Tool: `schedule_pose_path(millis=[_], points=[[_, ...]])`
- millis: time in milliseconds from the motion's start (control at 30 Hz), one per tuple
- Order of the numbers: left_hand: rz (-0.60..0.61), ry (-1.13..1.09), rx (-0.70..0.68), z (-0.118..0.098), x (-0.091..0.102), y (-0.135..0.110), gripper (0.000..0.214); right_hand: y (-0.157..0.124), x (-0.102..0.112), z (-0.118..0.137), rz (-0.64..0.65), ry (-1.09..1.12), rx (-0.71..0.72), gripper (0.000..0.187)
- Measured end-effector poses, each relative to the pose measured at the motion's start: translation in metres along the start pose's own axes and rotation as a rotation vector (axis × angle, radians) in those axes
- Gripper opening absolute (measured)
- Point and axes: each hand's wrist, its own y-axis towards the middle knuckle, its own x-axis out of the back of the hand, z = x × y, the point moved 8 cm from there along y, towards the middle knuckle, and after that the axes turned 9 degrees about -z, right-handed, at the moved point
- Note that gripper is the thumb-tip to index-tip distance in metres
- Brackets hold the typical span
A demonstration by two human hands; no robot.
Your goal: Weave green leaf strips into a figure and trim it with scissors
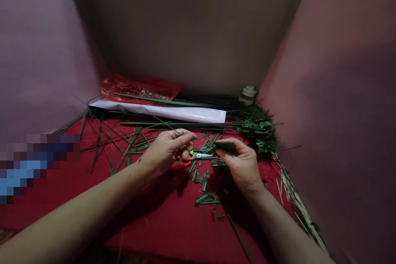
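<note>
My left hand (pixel 173 146) is closed, its thumb and forefinger pinched on what looks like a thin green leaf strip (pixel 168 126). Just under its curled fingers is a pair of scissors (pixel 202 156) with red handles and a bit of yellow; the blades point right, and I cannot tell whether the fingers touch the handles. My right hand (pixel 241 163) pinches a folded green leaf piece (pixel 227 146) between thumb and fingers, close to the scissor tips. Cut green leaf scraps (pixel 204 179) lie on the red cloth (pixel 154 222) below both hands.
Behind the hands lie a long white wrapper (pixel 185 113), a red plastic bag (pixel 139 88) and long green stems (pixel 105 136). A white bottle (pixel 248 95) and a leafy green bunch (pixel 260 132) stand back right. Pale stalks (pixel 297 202) line the right wall.
</note>
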Motion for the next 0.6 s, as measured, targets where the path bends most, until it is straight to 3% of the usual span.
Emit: schedule_pose_path(millis=[133, 400, 500, 600], points=[[-0.023, -0.094, -0.011, -0.003, 0.001, 0.001, 0.02, -0.004, -0.006, 0.001, 0.048, -0.022, 0.029, 0.017], [-0.031, -0.098, -0.082, -0.017, 0.014, 0.006, 0.016, -0.002, -0.019, -0.005, 0.223, 0.153, -0.051, 0.059], [-0.054, -0.097, -0.138, -0.023, 0.019, 0.007, 0.014, 0.002, -0.012, -0.019, 0.134, 0.226, -0.189, 0.063], [-0.074, -0.101, -0.166, -0.025, 0.02, 0.006, 0.014, 0.003, -0.004, -0.032, -0.002, 0.421, -0.356, 0.052]])
